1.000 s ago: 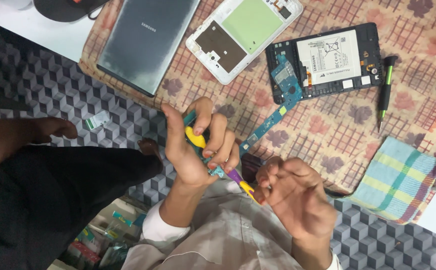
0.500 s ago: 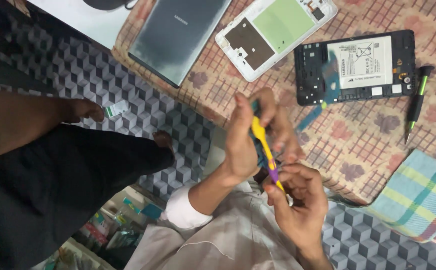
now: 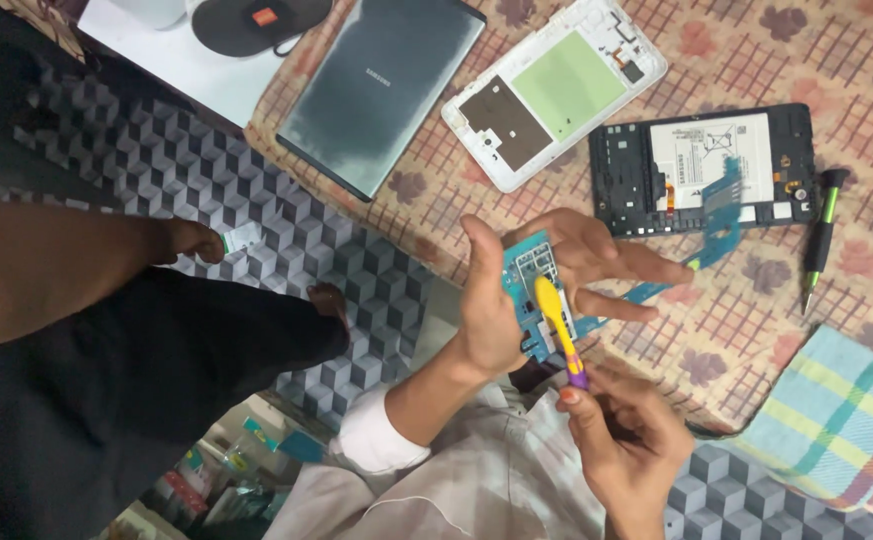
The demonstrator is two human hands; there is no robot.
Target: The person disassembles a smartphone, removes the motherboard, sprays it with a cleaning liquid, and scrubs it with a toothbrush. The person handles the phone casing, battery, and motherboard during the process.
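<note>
- A person's legs in dark trousers [image 3: 106, 400] fill the left side, bare feet resting on a floor [image 3: 286, 240] patterned with grey cubes.
- A grey back cover [image 3: 381, 95] of a tablet lies flat on the patterned cloth [image 3: 856, 60], near its upper left edge.
- Just right of it lies a white frame [image 3: 556, 90] with a green patch and a brown patch, tilted.
- The left hand [image 3: 516, 290] is held up above the cloth's near edge, thumb on one side and fingers spread behind, gripping a blue circuit board [image 3: 528, 290] upright between them.
- A yellow tool [image 3: 554, 320] with a purple end lies across the face of the board, its tip touching it.
- The right hand [image 3: 626, 440], below the board, pinches the purple end of the tool between closed fingertips.
- A blue ribbon strip [image 3: 656, 290] trails from the board toward the right.
- An opened black tablet [image 3: 701, 170] with its white battery showing lies on the cloth behind the hands.
- A green and black screwdriver [image 3: 818, 235] lies just right of the tablet.
- A checked towel [image 3: 826, 420] sits folded at the lower right.
</note>
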